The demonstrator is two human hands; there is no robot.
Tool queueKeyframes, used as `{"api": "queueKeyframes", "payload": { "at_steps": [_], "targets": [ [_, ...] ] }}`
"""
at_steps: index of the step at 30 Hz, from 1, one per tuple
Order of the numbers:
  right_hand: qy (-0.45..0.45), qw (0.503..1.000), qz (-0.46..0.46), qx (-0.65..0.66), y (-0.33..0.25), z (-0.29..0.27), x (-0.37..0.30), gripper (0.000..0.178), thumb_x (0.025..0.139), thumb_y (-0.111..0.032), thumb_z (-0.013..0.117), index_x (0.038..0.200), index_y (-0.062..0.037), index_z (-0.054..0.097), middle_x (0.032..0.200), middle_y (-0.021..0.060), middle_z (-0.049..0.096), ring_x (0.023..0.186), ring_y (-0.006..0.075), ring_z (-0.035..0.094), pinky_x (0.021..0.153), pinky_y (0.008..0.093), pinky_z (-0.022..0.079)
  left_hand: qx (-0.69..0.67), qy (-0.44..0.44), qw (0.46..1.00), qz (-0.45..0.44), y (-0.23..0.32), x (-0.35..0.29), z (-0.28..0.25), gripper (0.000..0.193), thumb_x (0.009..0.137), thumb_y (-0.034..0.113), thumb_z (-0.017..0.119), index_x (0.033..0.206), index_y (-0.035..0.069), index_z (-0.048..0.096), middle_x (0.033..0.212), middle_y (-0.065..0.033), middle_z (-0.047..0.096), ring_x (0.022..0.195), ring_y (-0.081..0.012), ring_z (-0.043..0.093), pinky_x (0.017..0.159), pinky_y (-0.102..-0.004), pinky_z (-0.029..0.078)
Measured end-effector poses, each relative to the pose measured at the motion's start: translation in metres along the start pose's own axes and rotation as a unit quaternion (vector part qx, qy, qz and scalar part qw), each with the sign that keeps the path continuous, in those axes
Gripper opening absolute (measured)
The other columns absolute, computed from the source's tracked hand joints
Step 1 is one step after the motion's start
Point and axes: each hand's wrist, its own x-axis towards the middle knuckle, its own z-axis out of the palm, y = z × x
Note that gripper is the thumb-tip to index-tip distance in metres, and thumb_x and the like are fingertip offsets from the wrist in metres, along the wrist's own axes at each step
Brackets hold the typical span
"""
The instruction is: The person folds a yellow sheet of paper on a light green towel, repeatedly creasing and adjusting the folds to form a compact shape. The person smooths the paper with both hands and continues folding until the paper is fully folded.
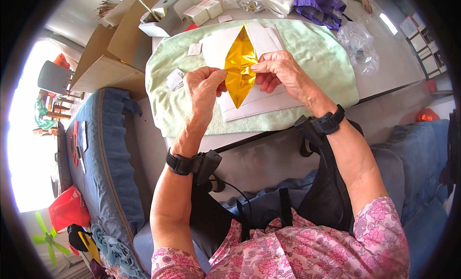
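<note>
A folded piece of shiny gold paper, pointed at its top and bottom ends, is held up between my two hands over the table. My left hand pinches its left edge near the middle between thumb and fingers. On the opposite edge, my right hand grips it with thumb and forefinger, the other fingers curled below. Creases run across the gold paper's middle. Beneath it lie white paper sheets on a pale green towel.
Left of the sheets are a small white crumpled packet and a paper scrap. A cardboard box stands at the left. Clear plastic bags and a purple bag lie at the back right. A blue sofa is close on my left.
</note>
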Motion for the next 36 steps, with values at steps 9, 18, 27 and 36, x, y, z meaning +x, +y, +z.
{"api": "queueKeyframes", "payload": {
  "at_steps": [9, 18, 27, 36],
  "targets": [
    [-0.007, 1.000, 0.012, 0.004, 0.003, -0.006, -0.002, 0.028, 0.089, -0.030, 0.069, 0.079, -0.0041, 0.064, 0.069, 0.0056, 0.065, 0.054, 0.0126, 0.063, 0.050, 0.0234, 0.051, -0.045, -0.029, 0.997, -0.057, -0.002, 0.001, -0.003, 0.020, 0.087, 0.014, 0.068, 0.086, -0.006, 0.072, 0.068, -0.0079, 0.067, 0.057, -0.0106, 0.059, 0.054, -0.0239, 0.045],
    [-0.012, 0.999, 0.006, -0.045, 0.001, -0.002, -0.004, 0.031, 0.090, -0.033, 0.068, 0.079, -0.0043, 0.065, 0.070, 0.0054, 0.065, 0.057, 0.0122, 0.063, 0.051, 0.0236, 0.052, 0.034, -0.038, 0.999, -0.016, 0.002, 0.002, -0.006, 0.026, 0.090, 0.020, 0.071, 0.094, -0.006, 0.073, 0.075, -0.0062, 0.069, 0.062, -0.0089, 0.058, 0.061, -0.0229, 0.047],
    [-0.012, 0.998, -0.021, -0.058, 0.001, 0.004, -0.004, 0.025, 0.095, -0.028, 0.066, 0.085, -0.0048, 0.068, 0.071, 0.0029, 0.066, 0.058, 0.0089, 0.063, 0.054, 0.0215, 0.052, 0.034, -0.020, 0.999, 0.037, 0.004, 0.002, -0.010, 0.026, 0.091, 0.023, 0.074, 0.096, -0.002, 0.075, 0.079, -0.0080, 0.072, 0.068, -0.0120, 0.065, 0.066, -0.0250, 0.050],
    [-0.020, 0.998, -0.041, -0.053, 0.004, 0.001, -0.002, 0.032, 0.092, -0.032, 0.065, 0.091, -0.0006, 0.071, 0.076, 0.0081, 0.070, 0.064, 0.0142, 0.067, 0.059, 0.0253, 0.055, 0.030, -0.033, 0.997, 0.061, 0.008, 0.002, -0.014, 0.026, 0.090, 0.025, 0.075, 0.096, -0.001, 0.075, 0.079, -0.0082, 0.073, 0.069, -0.0123, 0.067, 0.067, -0.0256, 0.052]
  ]
}}
